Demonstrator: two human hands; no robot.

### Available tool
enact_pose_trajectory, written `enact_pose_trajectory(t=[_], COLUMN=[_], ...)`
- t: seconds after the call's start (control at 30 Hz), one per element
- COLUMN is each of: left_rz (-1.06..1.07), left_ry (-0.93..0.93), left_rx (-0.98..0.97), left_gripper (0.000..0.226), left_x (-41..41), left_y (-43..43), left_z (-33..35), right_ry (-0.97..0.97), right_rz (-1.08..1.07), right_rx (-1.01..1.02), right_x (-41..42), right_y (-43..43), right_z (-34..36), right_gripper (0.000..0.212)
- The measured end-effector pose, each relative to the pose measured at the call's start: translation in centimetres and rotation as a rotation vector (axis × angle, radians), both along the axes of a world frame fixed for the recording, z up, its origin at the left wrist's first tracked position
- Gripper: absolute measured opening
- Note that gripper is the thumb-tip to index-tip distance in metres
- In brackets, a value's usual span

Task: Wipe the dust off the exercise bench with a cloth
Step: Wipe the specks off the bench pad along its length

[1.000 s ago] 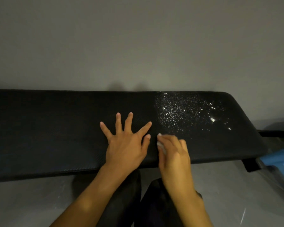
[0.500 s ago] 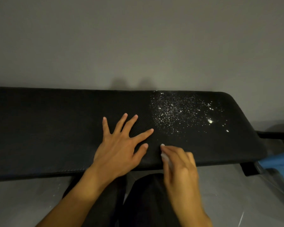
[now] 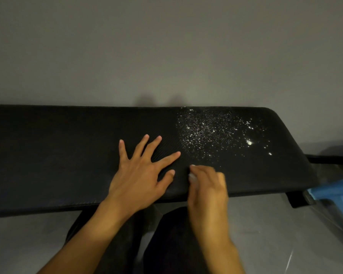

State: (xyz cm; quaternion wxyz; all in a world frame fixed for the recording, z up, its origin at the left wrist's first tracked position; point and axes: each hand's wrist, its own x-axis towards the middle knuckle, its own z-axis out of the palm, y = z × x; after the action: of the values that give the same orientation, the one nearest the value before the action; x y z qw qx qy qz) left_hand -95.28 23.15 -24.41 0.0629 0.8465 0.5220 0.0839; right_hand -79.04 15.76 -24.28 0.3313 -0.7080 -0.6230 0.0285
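Where dust (image 3: 212,131) speckles counter (image 3: 57,155), left hand (image 3: 137,178) flat left of dust, fingers spread, right hand (image 3: 208,190) near dust, pinching cloth (image 3: 192,177).

A plain grey wall (image 3: 166,46) stands in dim light; a blue plastic object (image 3: 333,194) sits on the pale grey floor (image 3: 265,224), right.

The person's left hand (image 3: 141,175) and right hand (image 3: 208,190) are bare. Both arms are bare too, the left forearm (image 3: 83,240) and the right forearm (image 3: 222,250) running uncovered to the near edge of the view. The fingers (image 3: 166,158) of the left hand are slim, with short, pale nails (image 3: 146,136). The right hand is blurred, so its nails are hard to make out. Both legs wear plain black trousers (image 3: 170,244), seen near, between and under the arms.
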Motion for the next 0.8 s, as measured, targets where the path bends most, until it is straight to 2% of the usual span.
enact_pose_trajectory(t=[0.13, 0.23, 0.33, 0.43, 0.57, 0.73, 0.8], left_rz=[-0.007, 0.006, 0.010, 0.009, 0.015, 0.016, 0.015], left_ry=[-0.014, -0.004, 0.004, 0.002, 0.019, 0.015, 0.020], left_rx=[-0.011, -0.010, -0.015, -0.025, -0.035, -0.017, -0.015], left_gripper=[0.055, 0.054, 0.055, 0.055, 0.057, 0.054, 0.055], left_x=[-0.1, -0.1, 0.1, 0.2, 0.2, 0.4, 0.4], left_y=[0.0, 0.0, 0.0, -0.1, -0.2, -0.1, -0.2], left_z=[-0.1, -0.1, -0.1, 0.1, 0.3, 0.1, 0.2], right_ry=[-0.028, -0.007, 0.042, 0.075, 0.129, 0.038, -0.014], right_rz=[0.132, -0.006, -0.110, 0.010, 0.085, 0.017, 0.075], right_rx=[-0.020, 0.008, 0.018, 0.022, 0.008, 0.036, 0.028], right_x=[0.0, 3.4, 2.2, -1.7, 0.1, -0.2, -1.0], right_y=[-1.2, -2.2, -0.8, 0.9, -0.5, 1.7, 2.2], right_z=[-0.3, -0.1, -0.3, -0.4, -0.1, -0.5, -0.6], right_gripper=[0.027, 0.029, 0.024, 0.024, 0.029, 0.025, 0.024])
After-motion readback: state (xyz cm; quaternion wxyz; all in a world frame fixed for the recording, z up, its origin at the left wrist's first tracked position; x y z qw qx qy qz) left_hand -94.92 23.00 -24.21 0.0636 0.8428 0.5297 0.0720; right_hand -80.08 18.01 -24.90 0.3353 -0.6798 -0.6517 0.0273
